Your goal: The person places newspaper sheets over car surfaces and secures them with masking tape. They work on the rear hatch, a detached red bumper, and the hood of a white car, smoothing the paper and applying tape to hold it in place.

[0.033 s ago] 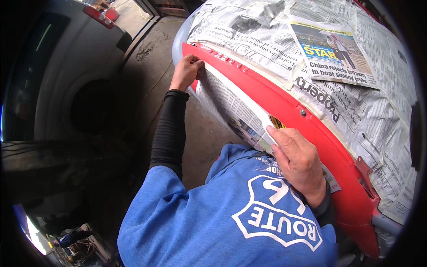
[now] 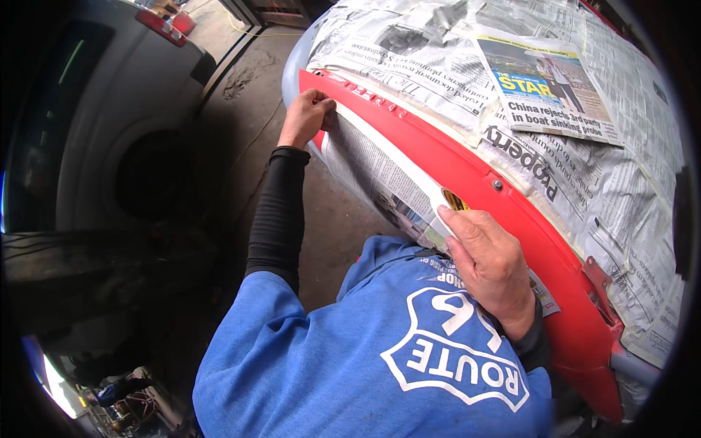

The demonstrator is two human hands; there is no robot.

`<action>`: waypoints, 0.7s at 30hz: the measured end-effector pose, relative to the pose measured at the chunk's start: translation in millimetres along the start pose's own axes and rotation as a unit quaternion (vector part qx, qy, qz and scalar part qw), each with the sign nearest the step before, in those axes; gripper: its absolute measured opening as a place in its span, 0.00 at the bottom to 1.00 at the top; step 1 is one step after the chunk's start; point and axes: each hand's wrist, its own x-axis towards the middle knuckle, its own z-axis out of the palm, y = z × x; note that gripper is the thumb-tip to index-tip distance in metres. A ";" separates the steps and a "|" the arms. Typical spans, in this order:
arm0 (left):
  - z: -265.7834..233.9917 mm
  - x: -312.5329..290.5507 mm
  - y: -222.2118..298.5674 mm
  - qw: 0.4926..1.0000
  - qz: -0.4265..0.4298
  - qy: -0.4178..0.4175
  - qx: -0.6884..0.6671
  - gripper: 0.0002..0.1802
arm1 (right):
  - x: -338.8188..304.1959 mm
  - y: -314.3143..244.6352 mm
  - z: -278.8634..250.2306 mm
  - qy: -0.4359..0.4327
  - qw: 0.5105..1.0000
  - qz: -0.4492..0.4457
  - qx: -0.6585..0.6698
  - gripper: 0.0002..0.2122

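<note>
A red car fender [image 2: 456,164] runs diagonally from upper left to lower right. At its far end my left hand [image 2: 307,120] is closed, thumb and fingers pinching the end of a white masking tape strip [image 2: 394,155]. The strip stretches along the fender to my right hand [image 2: 493,263], which is closed around the tape roll [image 2: 454,200]; only a yellow and black label and part of the white side show. A newspaper sheet [image 2: 369,162] hangs below the strip, its upper edge along the tape. Whether the tape is pressed onto the fender I cannot tell.
Taped newspapers [image 2: 438,73] cover the car body beyond the fender, with a colour front page [image 2: 548,87] among them. A bolt [image 2: 497,185] sticks up from the fender's flange. A dark vehicle [image 2: 124,109] stands at left. Concrete floor [image 2: 321,212] shows between.
</note>
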 end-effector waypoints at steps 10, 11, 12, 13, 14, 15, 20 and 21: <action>9.5 -32.2 -24.9 0.912 0.299 0.222 0.173 0.29 | 3.6 4.5 3.3 0.015 1.000 -0.004 -0.021 0.18; 15.6 -39.8 -31.6 0.891 0.365 0.179 0.203 0.33 | 4.9 4.8 3.1 0.015 1.000 -0.007 -0.025 0.18; 21.7 -43.8 -37.4 0.889 0.352 0.145 0.253 0.33 | 6.4 4.7 3.5 0.030 0.999 -0.020 -0.027 0.18; 28.1 -49.4 -43.6 0.890 0.317 0.095 0.313 0.33 | 6.3 2.9 0.5 0.005 1.000 -0.008 -0.024 0.19; 32.3 -47.9 -46.7 0.914 0.324 0.075 0.234 0.32 | 5.9 0.6 -3.0 -0.005 1.000 -0.001 -0.025 0.19; 35.5 -48.6 -51.2 0.913 0.339 0.088 0.210 0.31 | 3.9 -2.4 -8.4 -0.028 0.999 0.014 -0.037 0.20; 37.6 -41.3 -56.2 0.908 0.329 0.074 0.249 0.32 | -31.6 -40.5 -74.5 -0.239 0.925 0.140 -0.258 0.19; 36.1 -41.1 -56.0 0.905 0.324 0.073 0.264 0.33 | -37.8 -44.6 -82.3 -0.232 0.934 0.116 -0.247 0.20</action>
